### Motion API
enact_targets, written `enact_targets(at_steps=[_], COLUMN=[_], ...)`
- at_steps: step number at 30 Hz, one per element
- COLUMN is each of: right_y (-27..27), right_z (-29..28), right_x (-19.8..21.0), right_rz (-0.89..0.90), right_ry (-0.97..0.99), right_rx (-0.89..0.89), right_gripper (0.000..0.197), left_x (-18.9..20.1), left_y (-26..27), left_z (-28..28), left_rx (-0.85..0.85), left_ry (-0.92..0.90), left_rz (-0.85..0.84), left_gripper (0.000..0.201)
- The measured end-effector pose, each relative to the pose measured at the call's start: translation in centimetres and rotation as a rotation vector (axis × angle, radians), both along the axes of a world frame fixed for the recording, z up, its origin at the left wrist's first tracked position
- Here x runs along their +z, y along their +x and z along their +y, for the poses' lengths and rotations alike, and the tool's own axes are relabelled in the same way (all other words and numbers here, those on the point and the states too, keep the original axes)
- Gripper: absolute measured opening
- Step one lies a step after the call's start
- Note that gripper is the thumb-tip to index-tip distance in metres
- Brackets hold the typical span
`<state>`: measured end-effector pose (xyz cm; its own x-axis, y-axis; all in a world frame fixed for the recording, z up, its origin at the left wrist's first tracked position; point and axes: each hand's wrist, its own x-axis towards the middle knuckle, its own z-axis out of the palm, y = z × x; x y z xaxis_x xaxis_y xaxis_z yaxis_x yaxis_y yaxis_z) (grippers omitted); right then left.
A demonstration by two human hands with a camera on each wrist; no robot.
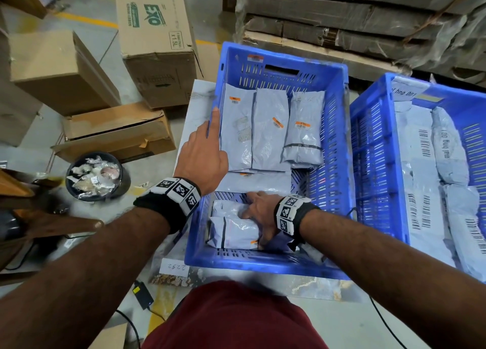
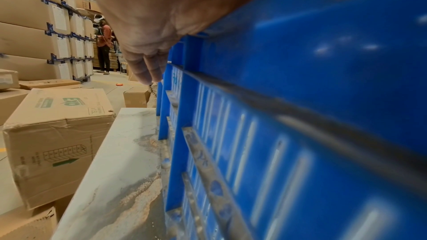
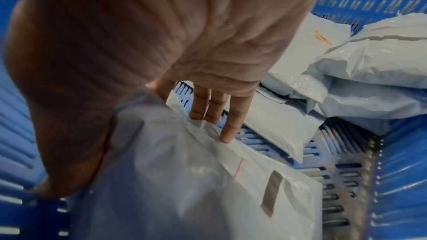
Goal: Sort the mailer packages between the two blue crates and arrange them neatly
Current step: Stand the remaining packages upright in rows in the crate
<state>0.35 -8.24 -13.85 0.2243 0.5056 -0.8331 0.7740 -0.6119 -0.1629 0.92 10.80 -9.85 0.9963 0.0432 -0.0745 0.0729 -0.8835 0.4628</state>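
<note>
Two blue crates stand side by side on a pale slab. In the left crate (image 1: 263, 267), three grey mailers (image 1: 268, 133) lie in a row at the far end with a flat one below them, and two more lie at the near end. My right hand (image 1: 256, 225) reaches into that near end and grips the front mailer (image 1: 234, 234) across its width, fingertips (image 3: 225, 134) at its far edge and thumb at its near edge. My left hand (image 1: 207, 148) rests on the crate's left rim (image 2: 300, 61), fingers (image 2: 148, 68) straight. The right crate (image 1: 368, 143) holds several barcoded mailers (image 1: 426, 191).
Cardboard boxes (image 1: 157, 41) crowd the floor to the left. A black bin of wrappers (image 1: 97, 176) sits below them. Strapped flat cardboard stacks (image 1: 368, 20) rise behind the crates. A charger and cable (image 1: 143, 294) lie near my feet. A person (image 2: 104, 43) stands far down the aisle.
</note>
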Motion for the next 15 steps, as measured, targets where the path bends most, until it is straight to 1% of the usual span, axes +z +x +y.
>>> enact_targets(at_steps=[2,5,8,9,11,13,15], right_y=[0.1,0.1,-0.2,-0.1,0.9,2.7,5.1], right_z=[0.0,-0.1,-0.1,-0.3,-0.6,-0.9,-1.6], right_x=[0.3,0.3,0.5,0.7,1.4,2.7,4.3], right_rz=[0.061,0.106,0.153,0.178,0.231,0.26,0.248], right_ry=[0.011,0.058,0.109,0.126,0.167,0.209,0.282], right_rx=[-0.009,-0.067,-0.165,-0.219,-0.353,-0.464,-0.579], right_gripper=[0.099,0.094,0.068,0.061,0.052,0.051,0.055], left_x=[0.0,0.1,0.1,0.1,0.1,0.1,0.1], left_y=[0.0,0.0,0.0,0.0,0.0,0.0,0.1], left_z=[0.0,0.0,0.0,0.0,0.1,0.1,0.0], left_rx=[-0.001,0.0,-0.003,-0.004,-0.004,-0.004,-0.001], left_ry=[0.0,0.007,0.007,0.007,0.003,-0.005,-0.011], left_rz=[0.004,0.003,0.002,0.002,0.001,-0.002,0.0], left_gripper=[0.086,0.086,0.086,0.086,0.086,0.086,0.086])
